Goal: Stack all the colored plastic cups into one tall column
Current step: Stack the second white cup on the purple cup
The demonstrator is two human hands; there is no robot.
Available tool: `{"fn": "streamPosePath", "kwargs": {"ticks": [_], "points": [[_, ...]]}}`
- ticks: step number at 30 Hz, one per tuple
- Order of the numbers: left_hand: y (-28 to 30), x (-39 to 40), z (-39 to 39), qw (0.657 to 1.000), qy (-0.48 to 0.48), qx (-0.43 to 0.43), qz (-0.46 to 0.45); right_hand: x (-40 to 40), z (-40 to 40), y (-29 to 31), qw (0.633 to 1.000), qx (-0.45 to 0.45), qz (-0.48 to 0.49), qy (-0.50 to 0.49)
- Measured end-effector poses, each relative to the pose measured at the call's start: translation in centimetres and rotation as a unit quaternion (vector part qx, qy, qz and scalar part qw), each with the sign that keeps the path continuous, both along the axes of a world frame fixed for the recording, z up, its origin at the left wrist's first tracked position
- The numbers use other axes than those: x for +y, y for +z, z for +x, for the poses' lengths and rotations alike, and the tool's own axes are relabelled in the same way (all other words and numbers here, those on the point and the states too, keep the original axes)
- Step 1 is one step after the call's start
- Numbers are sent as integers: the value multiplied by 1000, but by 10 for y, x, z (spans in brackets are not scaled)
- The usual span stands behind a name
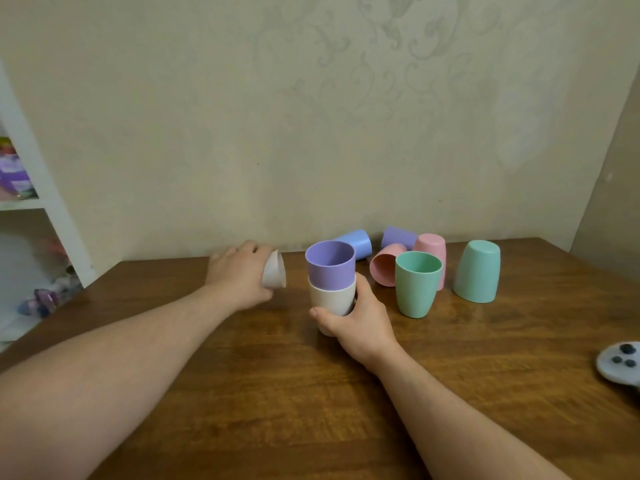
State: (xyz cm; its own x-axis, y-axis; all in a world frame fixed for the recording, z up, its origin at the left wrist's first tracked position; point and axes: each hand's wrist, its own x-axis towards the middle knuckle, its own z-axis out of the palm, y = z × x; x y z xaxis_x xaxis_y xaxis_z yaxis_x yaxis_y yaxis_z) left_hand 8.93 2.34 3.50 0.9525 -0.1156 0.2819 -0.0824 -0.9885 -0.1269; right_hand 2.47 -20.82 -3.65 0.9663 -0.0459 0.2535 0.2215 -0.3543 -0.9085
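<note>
Hands both grasping — left hand [239, 275] wraps a tilted white cup [275, 273], right hand [356, 320] grips the purple-on-white stack [331, 282].

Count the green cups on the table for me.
2. One green cup stands upright, mouth up, right of the stack. The other sits upside down further right. None seem hidden, though the back cluster overlaps.

grey controller [620, 363] cut off right; shelf items [14, 171] blurred.
</note>
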Motion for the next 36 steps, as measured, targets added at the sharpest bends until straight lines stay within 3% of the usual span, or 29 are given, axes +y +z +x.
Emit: {"fn": "streamPosePath", "kwargs": {"ticks": [3, 8, 11, 14, 18, 21, 26, 29, 31, 34, 36], "points": [[-11, 2, -3, 969, -36, 25, -245, 0, 0, -1, 1000, -1, 2, -2], [-36, 6, -15, 910, -68, 21, -408, 0, -1, -1, 1000, -1, -2, -4], [-51, 5, -19, 853, -33, 9, -521, 0, -1, 0, 1000, 1, -4, -6], [-67, 5, -24, 831, 12, 1, -556, 1, -2, 1, 1000, 2, -5, -5], [-70, 4, -27, 844, 29, 5, -536, 0, -2, 0, 1000, 1, -2, -6], [-68, 5, -26, 825, 15, 11, -565, 1, -2, 0, 1000, 1, -3, -7], [-21, -13, -25, 680, -45, -65, -729, 0, -2, 1, 1000, 2, -2, -1], [30, -37, -29, 621, -132, -64, -770, 1, -3, 2, 1000, 4, 0, 2], [56, -54, -36, 628, -179, -56, -755, 1, -3, 3, 1000, 4, 1, 3], [64, -77, -47, 712, -193, -30, -675, 0, -4, 3, 1000, 4, 0, 4], [48, -87, -51, 750, -184, 10, -636, 0, -4, 2, 1000, 5, 2, 2]]}}
